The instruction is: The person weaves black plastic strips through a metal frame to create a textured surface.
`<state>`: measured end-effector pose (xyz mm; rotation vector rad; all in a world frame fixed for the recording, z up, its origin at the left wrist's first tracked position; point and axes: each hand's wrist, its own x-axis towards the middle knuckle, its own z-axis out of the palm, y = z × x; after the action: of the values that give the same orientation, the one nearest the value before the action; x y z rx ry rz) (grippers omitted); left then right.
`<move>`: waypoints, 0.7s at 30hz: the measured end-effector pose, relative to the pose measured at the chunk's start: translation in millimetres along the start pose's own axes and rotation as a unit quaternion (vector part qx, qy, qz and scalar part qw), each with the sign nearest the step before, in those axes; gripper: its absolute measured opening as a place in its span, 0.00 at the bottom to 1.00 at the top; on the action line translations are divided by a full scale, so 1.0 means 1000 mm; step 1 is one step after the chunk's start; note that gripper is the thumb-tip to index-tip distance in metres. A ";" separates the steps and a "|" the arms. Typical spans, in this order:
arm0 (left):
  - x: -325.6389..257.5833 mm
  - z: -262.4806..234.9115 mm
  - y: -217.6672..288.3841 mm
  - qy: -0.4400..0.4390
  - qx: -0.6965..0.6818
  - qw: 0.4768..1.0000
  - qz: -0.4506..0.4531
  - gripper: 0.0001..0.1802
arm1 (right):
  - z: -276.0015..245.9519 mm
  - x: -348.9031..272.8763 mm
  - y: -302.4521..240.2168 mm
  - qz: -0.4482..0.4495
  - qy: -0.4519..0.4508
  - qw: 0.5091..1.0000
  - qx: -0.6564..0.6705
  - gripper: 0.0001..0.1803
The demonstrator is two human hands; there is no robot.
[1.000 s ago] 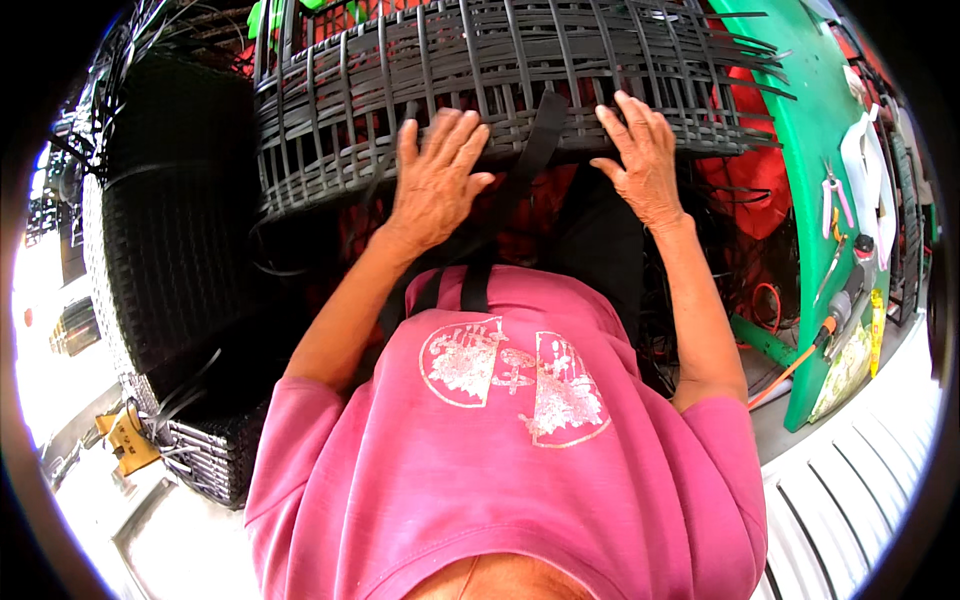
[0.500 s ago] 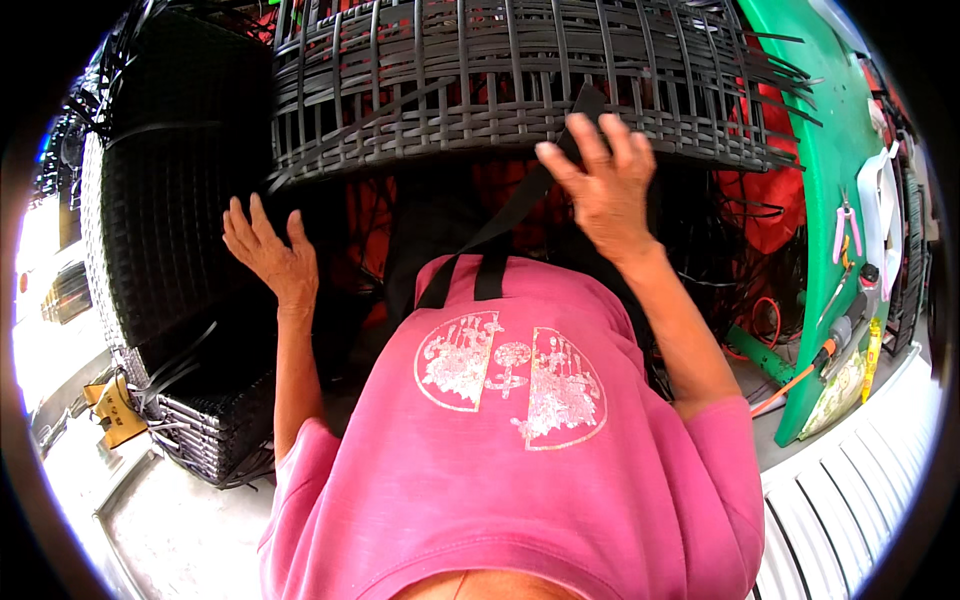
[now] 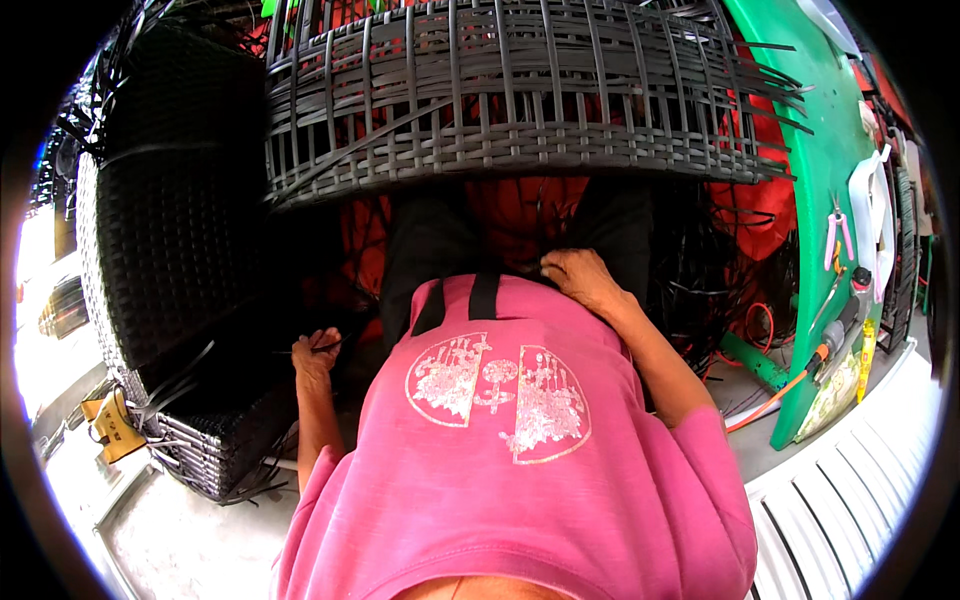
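A black woven wicker panel (image 3: 500,145) with loose strip ends spans the space in front of me, above my lap. My right hand (image 3: 588,280) rests at my waist by the hem of the pink shirt, its fingers curled; what they hold, if anything, is hidden. Low on the left, my left hand (image 3: 316,352) is closed, with a thin dark strip (image 3: 326,348) across its fingers. It is beside a large dark woven wicker piece (image 3: 180,240). Two black straps (image 3: 483,297) lie over the shirt at my waist.
At the right stands a green board (image 3: 815,200) with pink-handled pliers (image 3: 838,235) and a grey-and-orange tool (image 3: 838,328) by it. White slats (image 3: 840,480) run along the lower right. Red sheeting (image 3: 768,215) shows behind the panel. A brown cardboard piece (image 3: 112,425) lies at lower left.
Both hands have come down: the right from the panel's lower edge to my waist, the left lower beside the dark wicker piece. Both have gone from spread to curled fingers. The long black strap across my lap no longer shows.
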<state>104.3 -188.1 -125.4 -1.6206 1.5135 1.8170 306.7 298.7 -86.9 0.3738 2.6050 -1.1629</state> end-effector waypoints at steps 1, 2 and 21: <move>-0.008 -0.004 -0.004 -0.013 0.044 0.999 0.002 0.13 | -0.007 0.003 -0.010 0.005 0.044 0.997 0.058 0.08; -0.013 -0.003 -0.005 -0.022 0.144 0.989 0.033 0.16 | -0.009 0.007 -0.016 -0.056 0.119 0.990 0.051 0.08; -0.233 0.107 0.068 -0.273 0.147 0.737 0.601 0.09 | -0.054 0.181 -0.156 -0.298 0.301 0.889 -0.176 0.12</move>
<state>71.6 -33.0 87.6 0.3025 2.5215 2.0174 78.3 261.8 -6.6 -0.2088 3.5625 -0.7477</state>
